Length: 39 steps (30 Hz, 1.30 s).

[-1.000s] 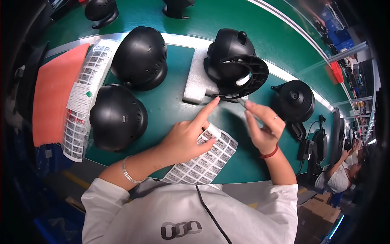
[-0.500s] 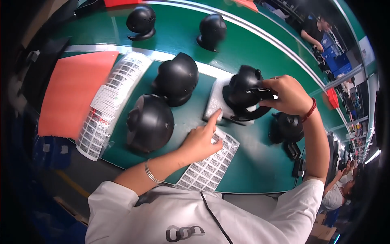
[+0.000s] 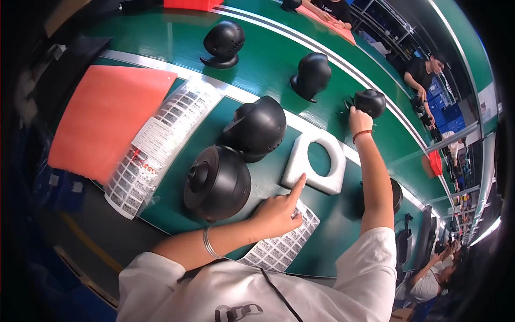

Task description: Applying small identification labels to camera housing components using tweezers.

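At the far right, my right hand (image 3: pixel 361 120) reaches across the green surface and grips a black rounded device (image 3: pixel 370 102) by its near side; its fingers are partly hidden. My left hand (image 3: pixel 279 214) lies over a sheet of printed labels (image 3: pixel 287 244), index finger stretched out and thumb apart. That fingertip meets the near edge of a white foam block (image 3: pixel 338 174) with a round hole. Left of the foam, two black rounded devices, one farther (image 3: pixel 256 129) and one nearer (image 3: pixel 219 183), stand close together on the green mat.
Two more black devices, left (image 3: pixel 224 42) and right (image 3: pixel 312 75), stand on the far green surface. Another (image 3: pixel 396 194) is partly behind my right forearm. An orange sheet (image 3: pixel 110 121) and a plastic-covered label stack (image 3: pixel 177 121) lie left. Co-workers sit across.
My right hand has carried the black device off the foam block, away to the far green surface. The foam's round hole now shows. My left hand keeps its pose by the foam; the view has shifted.
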Available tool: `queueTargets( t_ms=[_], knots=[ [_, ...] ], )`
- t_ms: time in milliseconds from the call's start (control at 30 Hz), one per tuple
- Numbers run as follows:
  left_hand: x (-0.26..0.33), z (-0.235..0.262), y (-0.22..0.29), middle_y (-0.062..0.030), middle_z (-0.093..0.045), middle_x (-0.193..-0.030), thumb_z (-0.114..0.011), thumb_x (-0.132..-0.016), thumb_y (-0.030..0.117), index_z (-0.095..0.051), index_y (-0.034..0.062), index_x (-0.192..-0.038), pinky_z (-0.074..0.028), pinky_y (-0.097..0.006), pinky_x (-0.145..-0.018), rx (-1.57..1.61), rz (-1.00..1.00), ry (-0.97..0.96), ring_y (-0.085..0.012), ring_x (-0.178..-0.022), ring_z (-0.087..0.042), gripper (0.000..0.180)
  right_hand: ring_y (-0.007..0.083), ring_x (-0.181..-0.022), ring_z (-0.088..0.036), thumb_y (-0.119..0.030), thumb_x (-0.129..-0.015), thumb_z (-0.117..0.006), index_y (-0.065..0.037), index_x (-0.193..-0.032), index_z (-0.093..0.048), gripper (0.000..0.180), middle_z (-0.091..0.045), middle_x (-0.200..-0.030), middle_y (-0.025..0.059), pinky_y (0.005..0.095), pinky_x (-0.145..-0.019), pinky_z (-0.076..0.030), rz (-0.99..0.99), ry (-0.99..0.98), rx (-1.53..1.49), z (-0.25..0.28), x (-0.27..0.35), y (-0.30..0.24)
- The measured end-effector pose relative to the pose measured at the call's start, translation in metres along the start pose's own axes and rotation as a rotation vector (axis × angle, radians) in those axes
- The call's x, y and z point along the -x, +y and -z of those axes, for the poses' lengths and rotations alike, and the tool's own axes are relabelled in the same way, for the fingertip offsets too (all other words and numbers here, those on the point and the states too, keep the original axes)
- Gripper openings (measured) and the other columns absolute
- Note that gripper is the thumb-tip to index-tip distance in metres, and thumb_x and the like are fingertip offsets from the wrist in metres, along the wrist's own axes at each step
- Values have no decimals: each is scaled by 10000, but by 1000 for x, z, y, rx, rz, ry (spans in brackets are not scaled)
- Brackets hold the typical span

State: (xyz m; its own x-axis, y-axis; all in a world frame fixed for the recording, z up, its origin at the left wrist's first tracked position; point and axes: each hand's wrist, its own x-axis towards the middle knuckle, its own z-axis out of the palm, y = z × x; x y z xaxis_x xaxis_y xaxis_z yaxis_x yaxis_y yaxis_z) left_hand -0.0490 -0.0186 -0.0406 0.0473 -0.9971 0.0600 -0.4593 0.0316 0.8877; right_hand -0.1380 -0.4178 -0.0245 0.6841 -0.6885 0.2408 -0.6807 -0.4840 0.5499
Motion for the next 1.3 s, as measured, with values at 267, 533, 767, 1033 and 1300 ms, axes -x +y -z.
queueTargets(
  t_ms=[267,533,767,1033,1300],
  knots=[
    [0,8,7,-238,-645,-810,-620,-771,174,23,22,-1519,-526,-512,-656,-25,33,-39,-405,-681,-638,997,325,-851,-694,-506,-767,-703,-64,-1072,-704,537,-711,-889,193,398,-795,-534,3,-115,-843,61,-16,-78],
    [-4,5,0,-228,-639,-924,-617,-808,183,-2,102,-1538,-504,-493,-740,7,53,-44,-421,-752,-632,958,312,-676,-635,-440,-697,-795,14,-742,-684,469,-627,-811,122,400,-614,-480,-6,258,-692,113,-4,-53],
    [13,23,26,-139,-661,-951,-674,-830,155,-493,87,-1339,-519,-412,-703,30,21,199,-322,-764,-659,544,332,-644,-647,-254,-713,-718,-63,-684,-673,199,-650,-720,126,425,-567,-514,265,79,-258,232,124,-30],
    [12,35,32,-111,-704,-864,-710,-810,215,-691,74,-946,-534,-374,-681,27,-32,-38,-275,-744,-686,197,159,-559,-612,-160,-725,-630,-104,-767,-602,75,-556,-770,43,304,-501,-462,445,230,-42,193,192,-99],
    [11,32,35,-63,-659,-1017,-707,-840,138,-674,50,-915,-533,-318,-697,160,-156,277,-219,-783,-676,120,192,-683,-671,-163,-730,-805,-51,-999,-700,310,-708,-942,93,283,-557,-504,161,307,-1194,214,243,-52]
  ],
)
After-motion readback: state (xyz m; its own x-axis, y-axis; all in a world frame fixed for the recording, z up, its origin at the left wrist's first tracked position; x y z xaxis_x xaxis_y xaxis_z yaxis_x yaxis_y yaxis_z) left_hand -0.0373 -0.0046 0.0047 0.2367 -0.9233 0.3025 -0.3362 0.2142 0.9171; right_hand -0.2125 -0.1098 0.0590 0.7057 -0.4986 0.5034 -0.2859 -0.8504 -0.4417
